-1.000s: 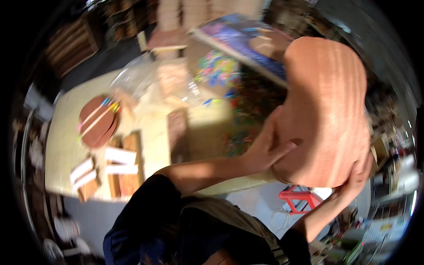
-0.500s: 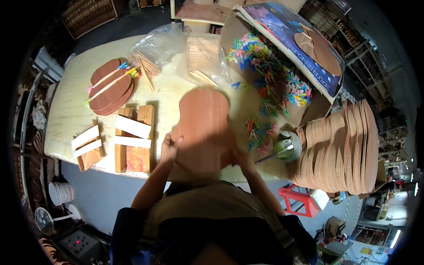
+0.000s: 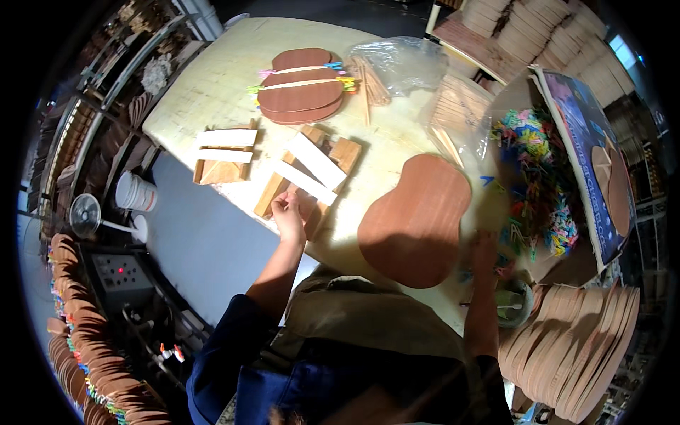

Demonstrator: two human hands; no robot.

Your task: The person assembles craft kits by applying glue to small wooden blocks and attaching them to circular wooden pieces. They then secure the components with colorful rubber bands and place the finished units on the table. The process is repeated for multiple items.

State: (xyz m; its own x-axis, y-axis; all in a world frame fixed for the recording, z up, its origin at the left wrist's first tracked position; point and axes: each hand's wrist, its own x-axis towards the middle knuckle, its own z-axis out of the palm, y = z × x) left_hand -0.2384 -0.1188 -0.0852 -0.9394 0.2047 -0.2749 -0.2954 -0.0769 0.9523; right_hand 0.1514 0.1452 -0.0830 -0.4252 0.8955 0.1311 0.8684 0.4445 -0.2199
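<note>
A brown guitar-shaped wooden board (image 3: pixel 418 219) lies flat on the table in front of me. To its left, my left hand (image 3: pixel 288 212) has its fingers curled together at the near end of a wooden block frame (image 3: pixel 347 152), just below one of two white strips (image 3: pixel 306 183) laid across it. Whatever is between those fingers is too small to make out. My right hand (image 3: pixel 484 248) is beside the board's right edge, near loose coloured clips (image 3: pixel 513 234); shadow and blur hide its fingers. Close to that forearm stands a green pot (image 3: pixel 511 304).
Further back, stacked boards (image 3: pixel 301 99) carry two pale strips and clips. A smaller block (image 3: pixel 225 172) also bears white strips. Thin sticks (image 3: pixel 372 81) and plastic bags (image 3: pixel 411 64) lie at the back. A carton (image 3: pixel 588 166) of clips and a board stack (image 3: pixel 570 340) stand right.
The view has swung left. Both hands have let go of the guitar-shaped board, now lying on the table. My left hand moved to the block frame, my right toward the clips.
</note>
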